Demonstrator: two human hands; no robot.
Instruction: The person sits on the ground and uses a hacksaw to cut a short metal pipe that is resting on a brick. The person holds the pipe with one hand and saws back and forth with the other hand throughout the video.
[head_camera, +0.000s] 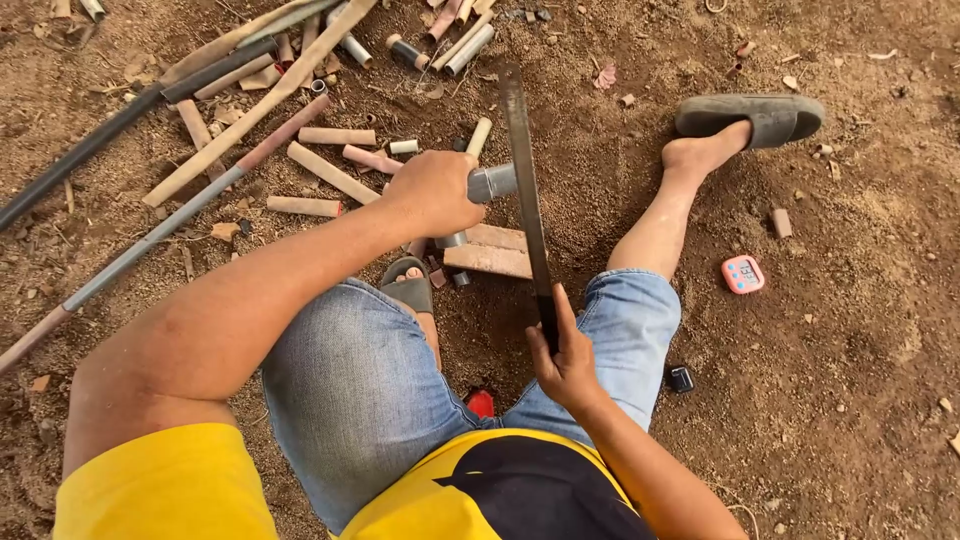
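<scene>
I sit on bare dirt with my legs spread. My left hand (432, 190) is closed around a short grey pipe piece (493, 182), holding it over a flat brick (490, 251). My right hand (566, 362) grips the dark handle of a long machete (523, 172). Its blade points away from me and lies across the end of the pipe piece, touching it.
Several cut pipe pieces (335, 136) and long pipes (150, 235) lie scattered at the upper left. A small pink timer (743, 274) sits on the dirt to the right, and a small black object (681, 378) lies by my right knee. My right foot wears a grey sandal (755, 114).
</scene>
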